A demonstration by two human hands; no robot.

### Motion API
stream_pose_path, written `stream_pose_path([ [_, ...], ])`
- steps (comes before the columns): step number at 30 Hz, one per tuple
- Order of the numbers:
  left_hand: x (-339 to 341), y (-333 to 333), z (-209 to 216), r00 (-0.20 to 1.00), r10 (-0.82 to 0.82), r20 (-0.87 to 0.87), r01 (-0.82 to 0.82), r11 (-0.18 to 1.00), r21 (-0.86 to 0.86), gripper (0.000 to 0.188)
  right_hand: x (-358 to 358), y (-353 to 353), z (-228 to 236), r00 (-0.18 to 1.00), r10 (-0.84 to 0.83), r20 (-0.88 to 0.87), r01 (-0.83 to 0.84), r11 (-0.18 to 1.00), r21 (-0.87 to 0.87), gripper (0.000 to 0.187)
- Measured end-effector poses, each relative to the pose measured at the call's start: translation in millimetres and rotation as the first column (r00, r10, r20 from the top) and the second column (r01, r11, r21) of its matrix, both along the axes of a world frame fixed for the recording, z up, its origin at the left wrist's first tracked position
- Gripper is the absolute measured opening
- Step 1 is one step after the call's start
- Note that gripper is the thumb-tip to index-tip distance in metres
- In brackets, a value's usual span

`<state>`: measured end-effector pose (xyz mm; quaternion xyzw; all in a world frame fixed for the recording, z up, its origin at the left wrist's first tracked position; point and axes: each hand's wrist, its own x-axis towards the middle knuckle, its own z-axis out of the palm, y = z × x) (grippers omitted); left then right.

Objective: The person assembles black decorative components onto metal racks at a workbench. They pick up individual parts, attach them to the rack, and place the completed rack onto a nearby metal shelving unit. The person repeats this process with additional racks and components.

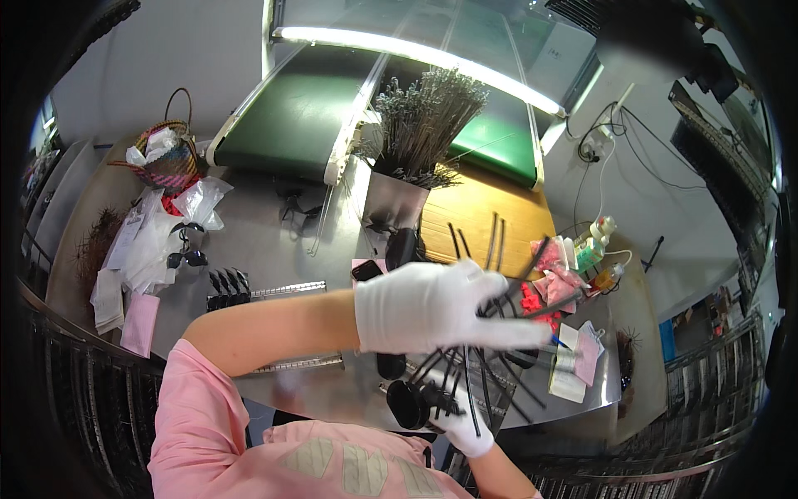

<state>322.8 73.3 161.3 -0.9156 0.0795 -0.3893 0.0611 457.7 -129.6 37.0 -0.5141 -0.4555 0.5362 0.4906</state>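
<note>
My left hand (436,306), in a white glove, reaches across from the left at the middle of the view. Its fingers close around several thin black strips (532,259) that fan out above and below it. Below it, my right hand (465,426), also gloved in white, comes up from the lower edge. It holds a cluster of black parts, with a dark rounded piece (407,404) on its left side. More black strips stick out between the two hands. My left hand partly hides the right one's fingers and where the strips meet.
A metal container of thin wire hooks (424,125) stands before the green conveyor belts (287,116). Brown cardboard (490,212) lies to its right. Black sunglasses-like parts (188,246) and a woven basket (166,158) are at left. Bottles (594,241), pink bags and a notebook (568,374) lie at right.
</note>
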Motion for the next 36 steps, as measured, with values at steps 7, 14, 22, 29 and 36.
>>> stream_pose_path([
  [7,10.2,-30.7,-19.1,0.808,-0.29,-0.513,0.277,0.955,-0.104,0.085,-31.9,25.2,-27.5,0.894,0.219,0.392,-0.249,0.968,0.029,0.052],
  [14,-10.2,6.7,-15.5,0.952,-0.183,-0.244,0.036,0.862,-0.506,0.094,-27.4,24.0,-18.5,0.94,-0.056,-0.337,0.003,0.988,-0.154,0.03],
  [22,13.5,-16.0,-37.3,0.883,-0.113,-0.456,-0.083,0.918,-0.389,0.1,-26.6,49.2,-37.2,0.872,0.054,0.487,-0.101,0.993,0.069,0.046],
  [29,5.1,4.6,-31.9,0.967,0.167,-0.194,-0.254,0.735,-0.629,0.114,-14.5,41.0,-36.8,0.697,0.008,-0.717,-0.217,0.956,-0.2,0.065],
  [36,25.2,-22.9,-49.8,0.759,-0.165,-0.63,-0.37,0.687,-0.625,0.116,-25.9,56.8,-50.1,0.919,-0.04,0.392,-0.021,0.989,0.148,0.063],
])
